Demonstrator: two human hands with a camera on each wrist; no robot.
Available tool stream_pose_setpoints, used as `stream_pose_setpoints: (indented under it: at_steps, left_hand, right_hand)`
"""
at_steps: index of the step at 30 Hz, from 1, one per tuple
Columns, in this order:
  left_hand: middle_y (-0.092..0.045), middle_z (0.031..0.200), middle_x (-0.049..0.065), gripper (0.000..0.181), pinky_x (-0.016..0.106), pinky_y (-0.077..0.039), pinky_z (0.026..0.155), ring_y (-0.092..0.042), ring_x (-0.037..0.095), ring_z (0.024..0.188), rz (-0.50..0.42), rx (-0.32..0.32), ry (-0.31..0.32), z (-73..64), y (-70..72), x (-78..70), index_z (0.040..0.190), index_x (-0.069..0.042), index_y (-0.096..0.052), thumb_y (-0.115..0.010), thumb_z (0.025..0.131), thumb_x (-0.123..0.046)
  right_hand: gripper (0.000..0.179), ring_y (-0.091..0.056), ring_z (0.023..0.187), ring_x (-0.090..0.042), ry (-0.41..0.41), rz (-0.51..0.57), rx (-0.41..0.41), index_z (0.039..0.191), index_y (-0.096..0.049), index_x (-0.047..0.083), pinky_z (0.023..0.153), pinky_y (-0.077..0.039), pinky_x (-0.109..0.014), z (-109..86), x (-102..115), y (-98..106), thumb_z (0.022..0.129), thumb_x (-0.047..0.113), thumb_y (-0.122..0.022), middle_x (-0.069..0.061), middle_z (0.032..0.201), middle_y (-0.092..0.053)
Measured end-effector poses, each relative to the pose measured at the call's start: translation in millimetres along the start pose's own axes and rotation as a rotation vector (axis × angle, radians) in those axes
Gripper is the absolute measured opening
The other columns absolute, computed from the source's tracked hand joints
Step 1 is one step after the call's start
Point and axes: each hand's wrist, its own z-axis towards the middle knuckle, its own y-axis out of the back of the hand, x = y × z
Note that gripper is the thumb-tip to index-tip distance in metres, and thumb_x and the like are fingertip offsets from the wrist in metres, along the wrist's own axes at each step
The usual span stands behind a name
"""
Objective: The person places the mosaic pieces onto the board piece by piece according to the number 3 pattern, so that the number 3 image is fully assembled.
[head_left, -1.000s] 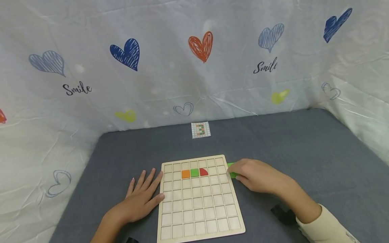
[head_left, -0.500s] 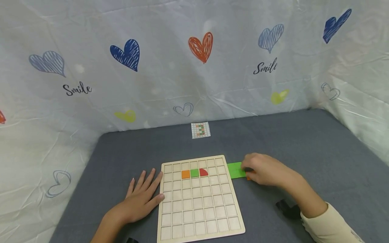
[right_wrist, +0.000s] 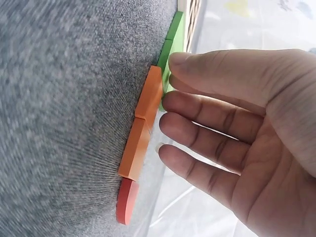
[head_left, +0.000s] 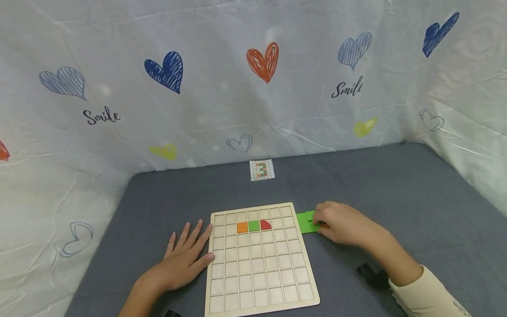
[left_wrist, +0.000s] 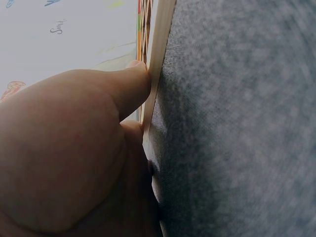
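A wooden grid board (head_left: 261, 264) lies on the grey cloth. One upper row holds an orange square tile (head_left: 242, 227), a green square tile (head_left: 254, 225) and a red rounded-corner tile (head_left: 265, 225). My left hand (head_left: 178, 266) rests flat with spread fingers; its thumb touches the board's left edge. Right of the board lie green tiles (head_left: 306, 223), one slightly out of line. My right hand (head_left: 342, 223) pinches at a green tile with thumb and index finger, other fingers loosely bent. In the right wrist view, orange tiles (right_wrist: 134, 148) and a red tile (right_wrist: 127, 202) continue the row.
A small printed card (head_left: 262, 170) with a coloured grid pattern lies behind the board. A white curtain (head_left: 214, 105) with hearts hangs at the back and sides. Something black (head_left: 372, 277) shows under my right wrist.
My right hand moved right along the green tiles from beside the board, then slightly back left. A dark gap now shows among the green tiles. The left hand stays put.
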Motion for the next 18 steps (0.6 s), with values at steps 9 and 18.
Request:
stream_pose_setpoints:
  at_steps: [9, 18]
  left_hand:
    - [-0.006, 0.167, 0.009, 0.076, 0.065, 0.008, 0.112, 0.007, 0.037, 0.151, 0.001, 0.002, 0.002, -0.3, 0.3, 0.0, 0.163, -0.024, -0.017, -0.041, 0.102, -0.062]
    - [-0.004, 0.167, 0.008, 0.076, 0.065, 0.009, 0.112, 0.007, 0.036, 0.151, 0.001, 0.013, 0.002, 0.0, 0.4, 0.4, 0.163, -0.023, -0.016, -0.040, 0.102, -0.062]
  right_hand:
    - [0.030, -0.042, 0.067, -0.006, -0.017, 0.017, -0.012, 0.078, -0.065, 0.019, 0.060, -0.042, -0.028, 1.0, -0.3, -3.6, 0.077, -0.008, -0.078, 0.011, 0.077, -0.051]
    - [0.035, -0.040, 0.066, -0.008, -0.015, -0.002, -0.017, 0.071, -0.058, 0.020, 0.060, -0.038, -0.027, 1.4, 1.4, -4.8, 0.073, -0.011, -0.074, 0.009, 0.072, -0.050]
